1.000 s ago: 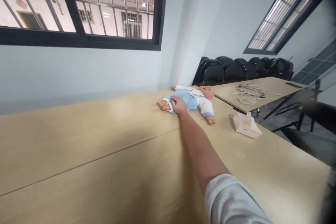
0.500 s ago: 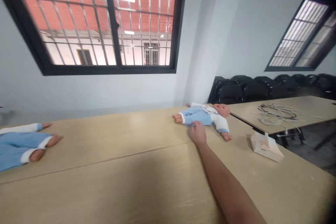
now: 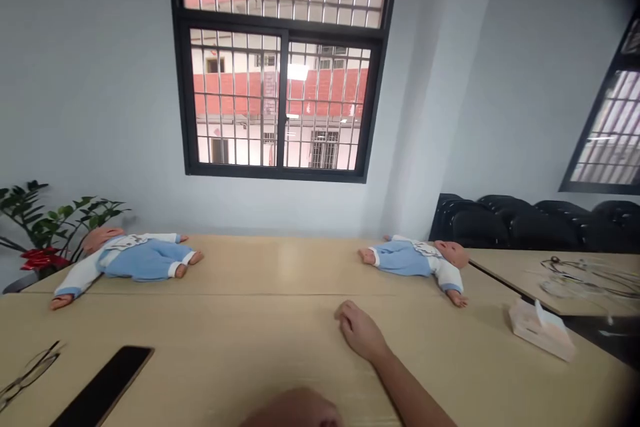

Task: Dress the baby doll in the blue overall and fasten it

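My right hand (image 3: 363, 332) is over the middle of the wooden table, its fingers curled in and nothing visible in them. Beyond it to the right, apart from the hand, a baby doll (image 3: 407, 259) in a blue and white outfit lies on its back. A second baby doll (image 3: 145, 261), dressed alike, lies at the far left with its feet towards the first. At the bottom edge, my left hand (image 3: 297, 408) shows only in part, blurred and cut off, so its fingers cannot be made out.
A black phone (image 3: 107, 383) and eyeglasses (image 3: 30, 373) lie at the near left. To the right stands a tissue box (image 3: 543, 330); tangled cables (image 3: 590, 277) lie on another table. A potted plant (image 3: 55, 220) stands at left, stacked black chairs (image 3: 525, 223) at the back right.
My right hand has drawn back from beside the right doll towards me. The view has turned left and up, bringing in the whole left doll, the phone and the glasses.
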The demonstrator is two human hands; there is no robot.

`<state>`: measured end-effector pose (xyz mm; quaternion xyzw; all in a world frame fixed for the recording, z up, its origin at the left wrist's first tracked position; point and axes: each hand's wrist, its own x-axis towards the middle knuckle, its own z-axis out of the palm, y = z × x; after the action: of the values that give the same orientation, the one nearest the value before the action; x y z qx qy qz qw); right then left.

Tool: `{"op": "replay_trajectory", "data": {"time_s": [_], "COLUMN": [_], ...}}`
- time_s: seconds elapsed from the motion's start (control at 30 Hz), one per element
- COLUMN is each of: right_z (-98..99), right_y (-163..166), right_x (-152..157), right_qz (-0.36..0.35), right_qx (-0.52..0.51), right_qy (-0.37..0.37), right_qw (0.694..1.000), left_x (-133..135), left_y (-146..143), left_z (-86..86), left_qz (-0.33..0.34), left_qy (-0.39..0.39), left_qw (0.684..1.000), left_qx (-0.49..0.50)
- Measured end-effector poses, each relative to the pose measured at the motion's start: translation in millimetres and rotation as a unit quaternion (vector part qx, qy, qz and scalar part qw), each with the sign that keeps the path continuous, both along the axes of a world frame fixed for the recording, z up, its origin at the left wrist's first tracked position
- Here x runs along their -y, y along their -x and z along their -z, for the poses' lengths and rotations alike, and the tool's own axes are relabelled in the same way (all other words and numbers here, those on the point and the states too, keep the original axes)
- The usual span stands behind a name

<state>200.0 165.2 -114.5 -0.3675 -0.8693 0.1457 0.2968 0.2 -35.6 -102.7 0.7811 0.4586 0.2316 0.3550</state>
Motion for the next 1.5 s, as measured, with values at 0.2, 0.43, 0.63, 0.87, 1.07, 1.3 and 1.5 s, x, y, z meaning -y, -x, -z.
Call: {"op": "replay_trajectory", "data": {"time_s": [0.2, 0.43, 0.63, 0.87, 1.07, 1.3, 1.5], "right_z": [2.4, 7.0, 11.0, 15.0, 13.3, 6.0, 12.6], "right_y": [3, 0, -4, -6, -7, -1, 0], "right_x": [6, -7, -11, -12, -9, -6, -21], "right_qz": [0.025, 0.004, -0.010, -0.017, -0.011, -0.012, -0.035], "right_qx": [-0.014, -0.033, -0.040, -0.042, -0.034, -0.018, 0.013], "right_qy": [0.038, 0.085, 0.101, 0.099, 0.086, 0.102, 0.123], "right_qw": [0.999, 0.996, 0.994, 0.994, 0.996, 0.995, 0.992], "left_x": [-16, -19, -12, -7, 6, 106, 141], "left_y": [0, 5, 6, 4, 54, 234, 269], "left_z": [8.0, 15.1, 4.9, 5.5, 4.6, 23.8, 24.2], "left_qz": [0.039, 0.048, 0.021, -0.006, -0.192, -0.537, -0.606], "left_qy": [0.021, 0.037, 0.091, 0.064, -0.055, -0.205, -0.060], "left_qw": [0.999, 0.998, 0.995, 0.997, 0.976, 0.754, 0.697], "left_qx": [-0.015, -0.011, -0.044, -0.038, -0.091, -0.316, -0.378]}}
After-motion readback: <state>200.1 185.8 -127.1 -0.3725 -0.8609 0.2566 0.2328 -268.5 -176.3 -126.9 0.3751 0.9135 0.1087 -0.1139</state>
